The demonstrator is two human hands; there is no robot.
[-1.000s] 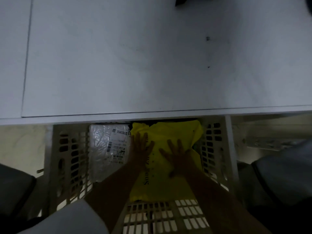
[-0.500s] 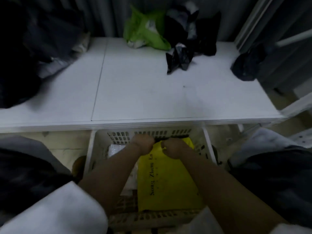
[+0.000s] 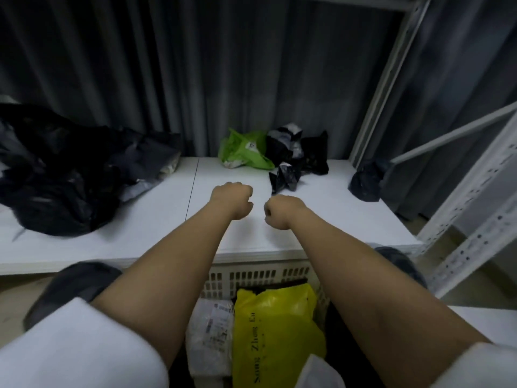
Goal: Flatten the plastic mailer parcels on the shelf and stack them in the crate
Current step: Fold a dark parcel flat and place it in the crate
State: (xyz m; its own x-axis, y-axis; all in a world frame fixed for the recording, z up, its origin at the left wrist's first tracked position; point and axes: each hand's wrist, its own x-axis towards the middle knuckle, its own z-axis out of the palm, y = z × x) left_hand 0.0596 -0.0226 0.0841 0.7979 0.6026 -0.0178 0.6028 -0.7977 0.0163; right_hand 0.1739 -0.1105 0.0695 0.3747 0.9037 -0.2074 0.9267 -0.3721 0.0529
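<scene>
Currently both hands hover above the shelf (image 3: 156, 219), forward of the crate (image 3: 251, 277), which sits below the shelf's front edge. The left hand (image 3: 232, 201) and right hand (image 3: 282, 212) are each curled into a loose fist and hold nothing.

Risks:
- Parcels at the rear of the shelf are crumpled; trapped air may spring them back after pressing, so the stack in the crate could slump.
- Slick film may slip from a one-handed grip.
- The dark parcels blend together in dim light; one may be missed.

Count:
- Crate: one. Inside it: one yellow mailer (image 3: 277, 337) and one clear-wrapped parcel (image 3: 209, 331) to its left.
- Behind the crate, on the shelf: one green mailer (image 3: 243, 151), and one small black mailer (image 3: 285, 177) nearest the hands.
- Other dark parcels: number cannot be told.
</scene>
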